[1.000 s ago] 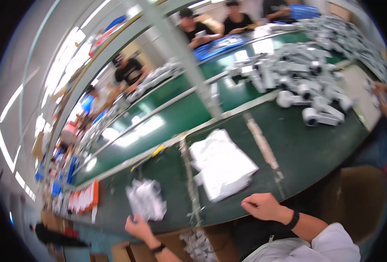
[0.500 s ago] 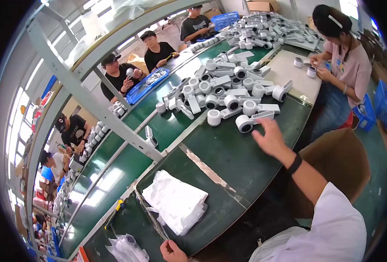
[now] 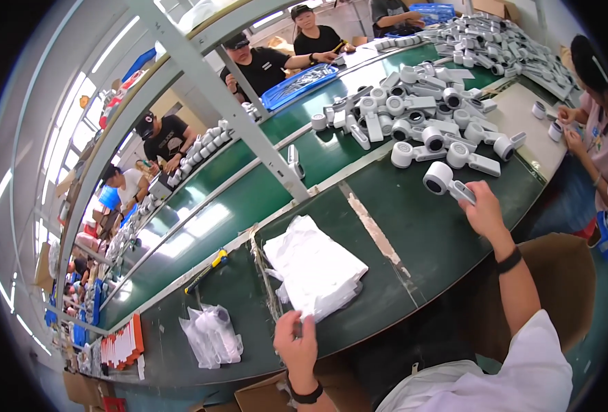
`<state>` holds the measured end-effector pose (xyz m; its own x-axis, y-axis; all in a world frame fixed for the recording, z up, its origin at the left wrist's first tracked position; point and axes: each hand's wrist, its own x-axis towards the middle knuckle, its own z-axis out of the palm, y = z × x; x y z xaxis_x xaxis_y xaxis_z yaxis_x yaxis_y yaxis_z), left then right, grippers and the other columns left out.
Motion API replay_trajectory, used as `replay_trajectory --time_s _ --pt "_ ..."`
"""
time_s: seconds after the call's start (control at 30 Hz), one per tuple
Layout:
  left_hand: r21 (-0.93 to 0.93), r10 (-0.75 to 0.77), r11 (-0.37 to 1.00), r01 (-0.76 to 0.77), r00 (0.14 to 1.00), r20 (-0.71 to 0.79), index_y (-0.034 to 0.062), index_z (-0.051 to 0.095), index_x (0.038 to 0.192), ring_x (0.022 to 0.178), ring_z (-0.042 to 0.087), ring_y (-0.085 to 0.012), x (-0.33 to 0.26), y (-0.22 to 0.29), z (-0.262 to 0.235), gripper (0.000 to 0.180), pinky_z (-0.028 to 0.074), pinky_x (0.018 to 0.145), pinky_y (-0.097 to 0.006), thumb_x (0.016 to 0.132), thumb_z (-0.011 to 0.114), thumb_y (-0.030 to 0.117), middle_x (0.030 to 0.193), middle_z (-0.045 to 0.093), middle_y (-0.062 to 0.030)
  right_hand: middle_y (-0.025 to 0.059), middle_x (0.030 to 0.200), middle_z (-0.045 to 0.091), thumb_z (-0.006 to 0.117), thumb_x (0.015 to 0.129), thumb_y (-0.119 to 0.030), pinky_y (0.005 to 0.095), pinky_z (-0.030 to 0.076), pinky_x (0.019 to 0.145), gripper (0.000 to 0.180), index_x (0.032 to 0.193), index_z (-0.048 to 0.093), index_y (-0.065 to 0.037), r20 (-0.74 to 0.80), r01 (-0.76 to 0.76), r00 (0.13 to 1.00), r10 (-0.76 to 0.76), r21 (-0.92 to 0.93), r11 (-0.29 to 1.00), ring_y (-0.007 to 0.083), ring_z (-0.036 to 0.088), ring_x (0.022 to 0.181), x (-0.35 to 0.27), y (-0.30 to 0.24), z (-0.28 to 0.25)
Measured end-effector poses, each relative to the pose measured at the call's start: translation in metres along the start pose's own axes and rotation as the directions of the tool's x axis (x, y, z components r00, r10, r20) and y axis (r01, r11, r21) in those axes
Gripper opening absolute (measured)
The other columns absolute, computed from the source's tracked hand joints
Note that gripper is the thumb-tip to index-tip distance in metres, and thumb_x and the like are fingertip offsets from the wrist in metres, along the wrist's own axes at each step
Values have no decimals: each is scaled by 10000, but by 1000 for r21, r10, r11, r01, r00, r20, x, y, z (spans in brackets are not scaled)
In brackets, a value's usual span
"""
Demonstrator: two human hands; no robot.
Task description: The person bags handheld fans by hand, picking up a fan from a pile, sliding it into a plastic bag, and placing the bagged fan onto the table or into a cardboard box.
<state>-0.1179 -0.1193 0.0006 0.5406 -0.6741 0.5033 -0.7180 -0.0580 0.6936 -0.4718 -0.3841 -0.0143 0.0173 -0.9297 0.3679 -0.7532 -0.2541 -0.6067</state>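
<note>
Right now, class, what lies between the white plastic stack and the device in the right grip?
In the head view, a pale strip crosses the green tabletop between the white plastic stack and the device.

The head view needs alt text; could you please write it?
The person's right hand holds a grey device by its handle, near a pile of similar devices on a green workbench. The left hand is beside white plastic packaging.

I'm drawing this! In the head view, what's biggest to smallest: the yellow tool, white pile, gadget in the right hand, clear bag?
1. White pile
2. Clear bag
3. Gadget in the right hand
4. Yellow tool: about as long as the gadget, but thinner
</note>
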Motion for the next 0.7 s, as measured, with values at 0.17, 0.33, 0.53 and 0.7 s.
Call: replay_trajectory --time_s 0.17,0.33,0.53,0.7 --pt "287 208 918 -273 949 238 32 676 903 849 594 -319 23 3 25 204 474 760 -390 748 756 139 909 651 -116 95 975 626 597 911 -108 270 514 579 280 1154 489 -21 517 -471 856 26 758 451 154 645 689 -58 -67 -5" --pt "317 172 912 -262 943 284 83 695 869 822 570 -296 27 -5 33 172 448 715 -407 745 767 178 890 642 -71 67 1006 612 636 905 -115 271 509 654 311 1165 506 -4 630 -541 763 -143 744 393 135 642 798 -96 -94 -2" --pt "245 176 938 -244 947 267 27 683 857 812 583 -316 32 2 31 100 464 723 -390 827 684 122 865 641 -124 89 1035 616 633 909 -121 284 541 649 309 1163 497 -12 659 -578 733 -170 735 354 170 661 794 -110 -105 14" --pt "219 184 944 -248 944 275 59 669 869 818 573 -312 33 -4 31 67 443 719 -401 857 639 117 864 639 -94 93 1048 606 630 907 -120 291 545 640 311 1160 486 -13 681 -620 716 -153 721 308 172 658 779 -116 -108 20"
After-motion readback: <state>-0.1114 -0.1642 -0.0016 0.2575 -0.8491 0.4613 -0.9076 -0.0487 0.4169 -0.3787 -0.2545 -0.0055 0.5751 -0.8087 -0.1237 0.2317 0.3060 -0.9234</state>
